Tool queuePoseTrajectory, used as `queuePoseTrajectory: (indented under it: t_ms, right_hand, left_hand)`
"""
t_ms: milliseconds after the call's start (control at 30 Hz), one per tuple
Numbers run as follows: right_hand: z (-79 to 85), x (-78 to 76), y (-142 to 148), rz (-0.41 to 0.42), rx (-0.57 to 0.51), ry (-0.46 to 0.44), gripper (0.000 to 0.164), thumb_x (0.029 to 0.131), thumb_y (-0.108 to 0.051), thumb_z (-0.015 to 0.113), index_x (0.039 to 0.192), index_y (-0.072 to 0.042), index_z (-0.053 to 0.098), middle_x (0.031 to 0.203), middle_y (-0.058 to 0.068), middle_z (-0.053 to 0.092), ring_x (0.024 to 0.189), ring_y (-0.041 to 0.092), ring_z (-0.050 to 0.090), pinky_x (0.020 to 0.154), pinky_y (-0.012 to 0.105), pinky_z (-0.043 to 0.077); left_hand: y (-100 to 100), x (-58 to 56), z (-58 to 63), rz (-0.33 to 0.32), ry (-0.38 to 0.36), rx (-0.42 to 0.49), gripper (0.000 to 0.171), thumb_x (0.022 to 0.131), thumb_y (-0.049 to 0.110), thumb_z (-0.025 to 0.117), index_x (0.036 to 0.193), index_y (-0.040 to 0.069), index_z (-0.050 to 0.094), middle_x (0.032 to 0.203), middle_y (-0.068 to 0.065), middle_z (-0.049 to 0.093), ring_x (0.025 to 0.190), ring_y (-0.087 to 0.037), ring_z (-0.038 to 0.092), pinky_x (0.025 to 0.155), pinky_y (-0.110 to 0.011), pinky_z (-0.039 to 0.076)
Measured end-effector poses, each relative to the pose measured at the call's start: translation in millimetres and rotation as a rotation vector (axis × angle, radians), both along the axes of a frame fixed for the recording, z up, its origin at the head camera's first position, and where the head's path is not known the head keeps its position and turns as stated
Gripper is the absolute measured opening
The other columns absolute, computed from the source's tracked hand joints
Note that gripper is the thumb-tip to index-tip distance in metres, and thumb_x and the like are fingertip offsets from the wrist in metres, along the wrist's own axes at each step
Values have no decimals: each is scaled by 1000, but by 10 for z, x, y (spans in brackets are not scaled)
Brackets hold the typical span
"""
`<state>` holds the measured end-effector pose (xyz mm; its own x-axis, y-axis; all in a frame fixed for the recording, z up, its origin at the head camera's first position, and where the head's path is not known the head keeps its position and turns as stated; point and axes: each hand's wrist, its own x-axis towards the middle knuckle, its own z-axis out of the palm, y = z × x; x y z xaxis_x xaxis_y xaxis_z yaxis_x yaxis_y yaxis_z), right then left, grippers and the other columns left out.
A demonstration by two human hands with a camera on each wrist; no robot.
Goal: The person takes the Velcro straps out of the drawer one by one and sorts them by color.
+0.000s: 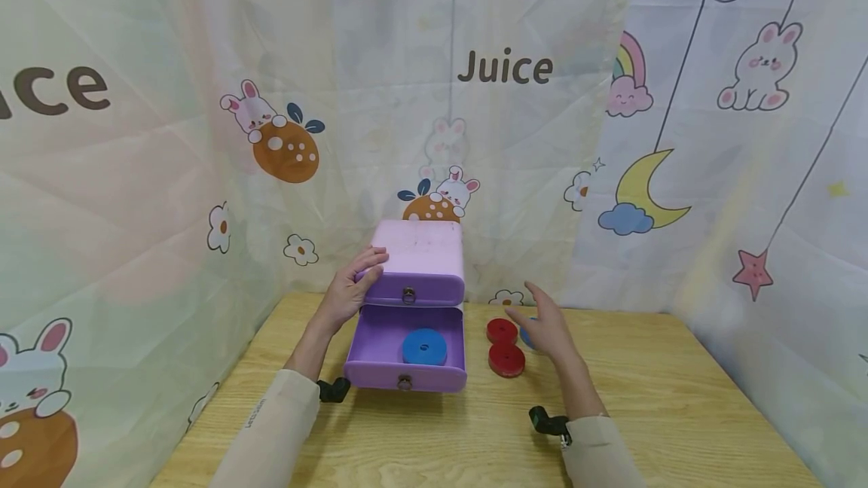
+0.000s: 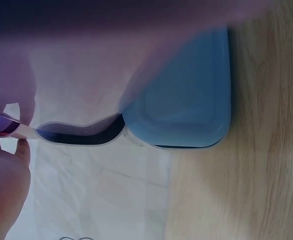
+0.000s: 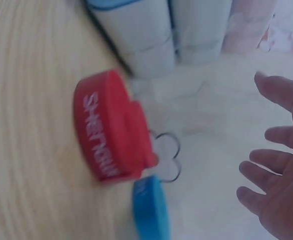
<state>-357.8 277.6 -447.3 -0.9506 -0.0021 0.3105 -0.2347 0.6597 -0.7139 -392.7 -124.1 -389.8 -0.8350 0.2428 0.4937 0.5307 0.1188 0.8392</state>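
Note:
In the head view, a pink and purple two-drawer box [image 1: 419, 247] stands with its upper drawer in place and its lower drawer [image 1: 374, 352] pulled out. A blue roll of tape [image 1: 424, 346] lies flat inside that drawer. My left hand [image 1: 349, 288] rests on the box's upper left edge, fingers laid over the top. My right hand [image 1: 551, 330] hovers with spread fingers, partly covering another blue roll [image 3: 151, 209]. Two red rolls, a front one [image 1: 507, 360] and a rear one [image 1: 502, 330], lie beside it. Nothing is in the right hand.
A wooden table [image 1: 434, 443] bears everything. Printed cloth [image 1: 515, 172] hangs behind and at both sides. Dark wrist mounts, left [image 1: 334, 390] and right [image 1: 548, 422], sit at the sleeves. The box's side [image 2: 186, 90] fills much of the left wrist view.

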Motion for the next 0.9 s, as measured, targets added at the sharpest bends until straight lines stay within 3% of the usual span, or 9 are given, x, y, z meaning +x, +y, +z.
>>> queuePoseTrajectory:
  t_ms: [433,667,900]
  right_hand:
    - [392,221,-408,147,1,160,78,98,-39,74,160,-8,39,168,19,33,157,41,28,124,65,28]
    - [484,320,-564,215,45,182,78,97,-48,72,162,-24,37,172,7,27,159,35,24,119,67,35]
    - [592,434,-702,285,47,223,75,98,-45,72,162,-28,37,173,1,26,161,31,21,121,70,27]
  left_hand:
    - [3,15,6,-1,4,-8,39,107,19,59,141,-1,62,159,-14,48,162,-29,17,132,-53,8]
    - [8,16,12,7,-8,-16,40,108,22,59,142,1,62,159,-12,48,162,-29,16,132,-53,8]
    - [8,8,9,1,7,-12,39,108,20,59,141,-1,61,160,-15,47,162,-34,16,132,-55,8]
